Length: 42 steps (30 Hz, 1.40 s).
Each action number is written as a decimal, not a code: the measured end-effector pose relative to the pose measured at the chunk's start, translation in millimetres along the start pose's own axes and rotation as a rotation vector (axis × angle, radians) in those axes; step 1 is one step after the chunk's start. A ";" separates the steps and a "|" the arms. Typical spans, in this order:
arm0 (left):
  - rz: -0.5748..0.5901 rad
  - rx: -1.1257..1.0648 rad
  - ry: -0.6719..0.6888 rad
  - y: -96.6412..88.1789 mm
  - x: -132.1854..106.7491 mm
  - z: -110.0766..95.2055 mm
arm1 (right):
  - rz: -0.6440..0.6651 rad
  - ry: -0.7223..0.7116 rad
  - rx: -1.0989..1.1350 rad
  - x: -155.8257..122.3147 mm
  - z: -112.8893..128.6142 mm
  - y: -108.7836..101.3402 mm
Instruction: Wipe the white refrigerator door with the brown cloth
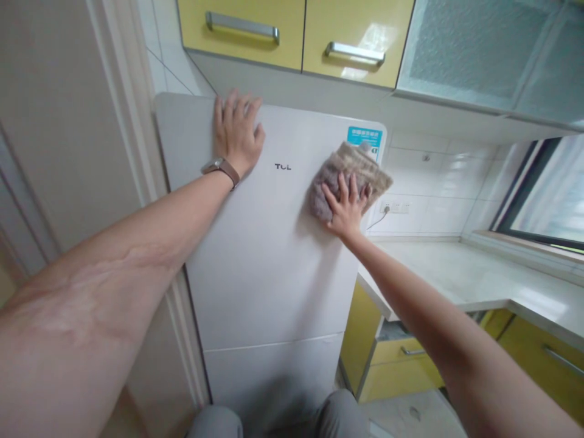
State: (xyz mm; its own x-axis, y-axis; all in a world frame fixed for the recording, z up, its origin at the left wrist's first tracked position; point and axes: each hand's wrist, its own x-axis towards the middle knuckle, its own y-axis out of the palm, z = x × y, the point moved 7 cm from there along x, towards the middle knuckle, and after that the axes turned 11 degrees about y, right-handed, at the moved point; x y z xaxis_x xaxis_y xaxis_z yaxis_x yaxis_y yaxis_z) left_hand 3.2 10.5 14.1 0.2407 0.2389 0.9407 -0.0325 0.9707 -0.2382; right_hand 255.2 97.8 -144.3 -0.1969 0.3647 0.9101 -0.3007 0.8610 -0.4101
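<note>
A white refrigerator (pixel 269 255) with a TCL logo stands right in front of me. My left hand (pixel 238 134) rests near its top edge, fingers spread and fingertips at the rim, with nothing in it. Against the upper right of the door, my right hand (pixel 347 207) presses a fuzzy grey-brown cloth (pixel 353 161) with its fingers spread over it. One corner of the cloth sticks out past the door's right edge. It partly covers a blue sticker (pixel 364 135) in the door's top right corner.
Yellow wall cabinets (pixel 356 30) with metal handles hang above the refrigerator, beside frosted glass doors (pixel 474 48). To the right run a white countertop (pixel 438 267) and yellow lower cabinets (pixel 401 365). A plugged socket (pixel 395 208) is on the tiled wall. A door frame (pixel 123 103) borders the left.
</note>
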 end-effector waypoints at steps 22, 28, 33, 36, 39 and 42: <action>0.191 -0.064 0.350 100.7 -314.3 -99.8 | -0.030 -0.090 0.024 -2.9 -11.1 15.2; 0.261 -0.115 0.311 100.5 -316.6 -99.3 | -0.105 0.036 0.054 53.1 38.0 -21.5; 0.220 -0.200 0.202 83.5 -295.5 -102.5 | 0.038 -0.054 0.125 -15.1 55.1 8.7; 0.067 -0.275 0.109 57.2 -252.9 -114.5 | 0.135 -0.171 0.206 -42.1 68.6 25.0; -0.103 -0.355 0.124 28.7 -200.3 -142.3 | 0.222 -0.306 0.303 -43.0 74.1 27.0; -0.097 -0.431 0.124 25.4 -161.8 -168.0 | 0.317 -0.417 0.449 -29.2 62.3 16.9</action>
State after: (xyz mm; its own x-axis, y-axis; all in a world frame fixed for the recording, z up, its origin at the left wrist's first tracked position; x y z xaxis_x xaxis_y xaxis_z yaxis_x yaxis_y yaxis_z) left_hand 126.4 -8.0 -184.6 0.3377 0.1168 0.9340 0.3963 0.8824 -0.2536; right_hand 197.7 79.6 -181.6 -0.6546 0.3299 0.6802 -0.5095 0.4722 -0.7193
